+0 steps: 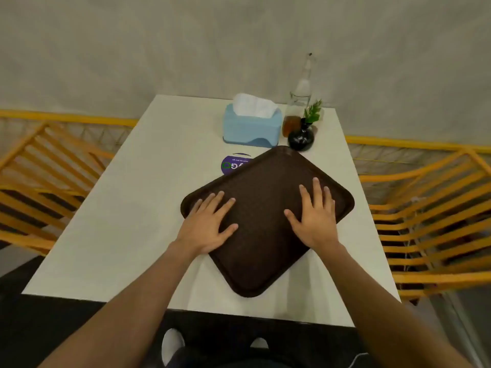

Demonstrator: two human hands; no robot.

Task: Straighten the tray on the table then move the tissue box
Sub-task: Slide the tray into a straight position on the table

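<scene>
- Grey wall (186, 49) backs a white table (132, 208), with yellow slatted chairs (430, 221) on either side of it.
- A dark brown tray (268, 251) lies skewed on the table like a diamond, one corner pointing at the near edge and another toward the far end.
- The person's left hand (210, 224) lies flat and open on the tray's left corner, fingers spread, gripping nothing.
- The right hand (316, 216) lies flat and open on the tray's right half, fingers spread, likewise holding nothing.
- A light blue tissue box (252, 128), a white tissue standing out of its top, sits at the table's far end, just beyond the tray's far corner.
- A round purple sticker (231, 164) shows on the tabletop, partly covered by the tray's rim.
- A black vase (301, 138) with a green sprig stands just right of the tissue box, a clear glass bottle (301, 88) behind it.
</scene>
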